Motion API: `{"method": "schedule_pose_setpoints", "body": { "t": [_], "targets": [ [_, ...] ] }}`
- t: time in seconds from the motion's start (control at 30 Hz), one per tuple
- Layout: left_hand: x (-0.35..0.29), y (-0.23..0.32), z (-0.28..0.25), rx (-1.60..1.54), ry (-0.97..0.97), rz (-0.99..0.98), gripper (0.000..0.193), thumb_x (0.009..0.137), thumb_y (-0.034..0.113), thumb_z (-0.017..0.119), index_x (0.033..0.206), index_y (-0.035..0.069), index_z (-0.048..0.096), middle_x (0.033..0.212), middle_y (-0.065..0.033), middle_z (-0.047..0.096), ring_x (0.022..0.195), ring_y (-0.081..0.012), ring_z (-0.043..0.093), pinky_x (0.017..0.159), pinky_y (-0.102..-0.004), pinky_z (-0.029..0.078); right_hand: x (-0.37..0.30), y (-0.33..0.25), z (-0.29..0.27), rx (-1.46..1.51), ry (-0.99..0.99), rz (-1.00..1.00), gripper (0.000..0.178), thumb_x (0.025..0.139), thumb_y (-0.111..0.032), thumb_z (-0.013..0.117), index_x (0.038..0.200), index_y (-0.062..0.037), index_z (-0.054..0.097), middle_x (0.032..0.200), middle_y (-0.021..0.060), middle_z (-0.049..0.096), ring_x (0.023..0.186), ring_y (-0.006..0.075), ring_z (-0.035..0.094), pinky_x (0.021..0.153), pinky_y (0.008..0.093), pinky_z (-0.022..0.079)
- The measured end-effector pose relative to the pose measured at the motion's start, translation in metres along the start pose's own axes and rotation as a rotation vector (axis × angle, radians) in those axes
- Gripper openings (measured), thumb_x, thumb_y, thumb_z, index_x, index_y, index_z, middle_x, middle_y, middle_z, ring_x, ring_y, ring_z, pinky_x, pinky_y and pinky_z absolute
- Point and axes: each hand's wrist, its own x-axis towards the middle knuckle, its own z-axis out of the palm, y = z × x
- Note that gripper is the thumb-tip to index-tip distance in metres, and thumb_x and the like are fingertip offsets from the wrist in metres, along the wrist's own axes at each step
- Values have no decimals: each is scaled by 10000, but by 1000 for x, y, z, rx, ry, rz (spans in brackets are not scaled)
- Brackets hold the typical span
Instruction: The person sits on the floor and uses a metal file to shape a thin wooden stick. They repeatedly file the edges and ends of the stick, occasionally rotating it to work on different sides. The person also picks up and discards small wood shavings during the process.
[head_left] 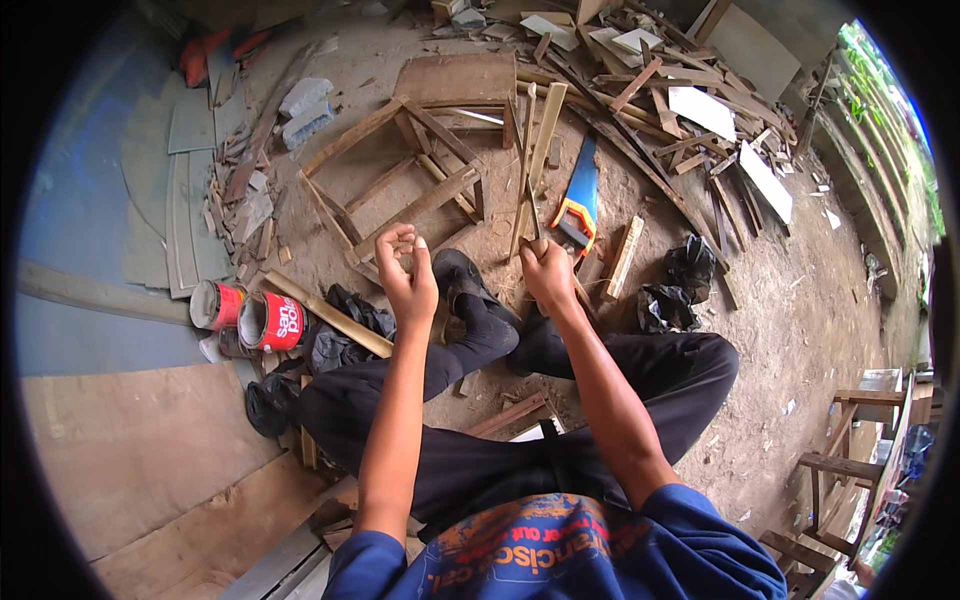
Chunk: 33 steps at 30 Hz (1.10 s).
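My right hand (548, 272) is closed around a thin, dark, blade-like tool (532, 210) that points up and away from the fist; its grip is hidden in my fingers. Just beyond the fist, upright narrow wooden strips (546, 140) stand close to the blade; contact cannot be told. A handsaw (583, 185) with a blue blade and an orange and black handle lies right of that fist. My left hand (408, 278) is raised above my shoe, its fingers loosely curled and the thumb apart, with nothing visible in it. Past it lies a wooden stool-like frame (425, 212).
Scrap wood (690, 105) is heaped at the far right. A short wood block (623, 258) and black plastic bags (668, 305) lie right of my hands. Two red paint cans (272, 321) stand at left, near a long wooden batten (335, 318). My crossed legs fill the near middle.
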Motion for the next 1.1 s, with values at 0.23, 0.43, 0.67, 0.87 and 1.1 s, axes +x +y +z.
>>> {"method": "schedule_pose_setpoints", "body": {
  "t": [0.23, 0.43, 0.67, 0.87, 1.1],
  "targets": [
    [-14, -11, -22, 24, 10, -54, 217, 967, 28, 547, 1181, 4, 514, 1146, -78, 546, 979, -129, 534, 877, -274, 454, -4, -82, -41, 292, 100, -156, 276, 925, -232, 656, 831, 21, 602, 596, 106, 584, 552, 124, 505, 542, 351, 438],
    [-3, -1, -6, 38, 8, -2, 218, 967, 28, 553, 1180, 8, 513, 1148, -75, 548, 1010, -136, 539, 890, -292, 456, -1, 18, 6, 33, -36, 9, 275, 872, -202, 654, 765, 49, 617, 602, 220, 567, 533, 301, 571, 560, 442, 452],
    [-12, -5, -15, 23, 25, 7, 213, 968, 50, 561, 1174, 13, 517, 1145, -79, 553, 1007, -143, 541, 882, -303, 458, -2, -34, -23, 207, 35, -86, 197, 887, -178, 673, 883, 18, 652, 624, 101, 612, 571, 137, 544, 562, 341, 453],
    [-24, -13, -10, 27, 1, -49, 229, 974, 59, 567, 1188, 3, 511, 1146, -80, 559, 988, -133, 544, 859, -281, 460, -5, -8, -12, 198, 140, -223, 170, 875, -136, 632, 814, 23, 634, 587, 68, 567, 537, 138, 531, 511, 330, 416],
    [-16, -15, -15, 57, -5, -40, 218, 966, 43, 566, 1175, 11, 514, 1163, -75, 559, 994, -131, 541, 872, -277, 458, -6, 38, 15, 36, 2, 13, 284, 862, -256, 684, 792, 13, 629, 608, 117, 605, 570, 184, 569, 588, 388, 473]
  ]
}}
